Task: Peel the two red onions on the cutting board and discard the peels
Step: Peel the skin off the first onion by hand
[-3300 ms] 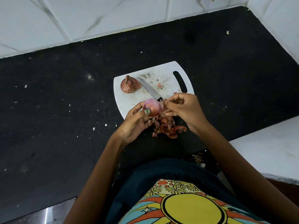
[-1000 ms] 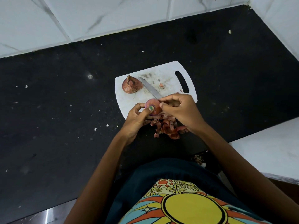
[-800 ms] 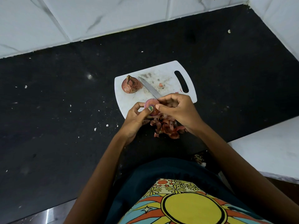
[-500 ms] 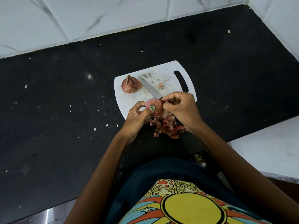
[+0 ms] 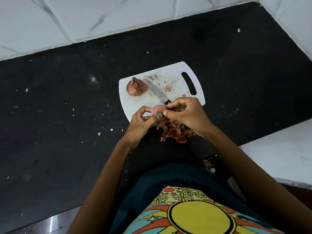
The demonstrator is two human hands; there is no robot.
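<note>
The black stone surface (image 5: 59, 124) in front of me is speckled with pale crumbs and runs back to a wall of white marbled tiles (image 5: 101, 17); on my right a white ledge (image 5: 278, 156) cuts in beside it. Along the near left edge a strip of shiny metal (image 5: 50, 223) shows.

The white plastic cutting board (image 5: 173, 78) lies askew on the surface, its handle slot toward the far right. On its far left corner sits the unpeeled red onion (image 5: 136, 86), dry skin on, its stalk tip pointing up and slightly away from me. Just beside it on the right lies the knife (image 5: 156, 92), its long axis running diagonally, the point toward the far left near that onion and the black handle toward my right hand, which hides the rest of it.

My left hand (image 5: 140, 123) holds the second red onion (image 5: 157, 110) over the near edge of the board, thumb curled across its front and fingers behind it, so the grip is closed around it. Its pale purple peeled flesh faces up; I cannot tell which way its axis runs. My right hand (image 5: 187, 114) touches the onion from the right, thumb and forefinger drawn together in a pinch at its side; whether a strip of skin is between them I cannot tell.

Below both hands, the pile of red onion peels (image 5: 175, 132) lies on the near edge of the board and spills onto the surface.
</note>
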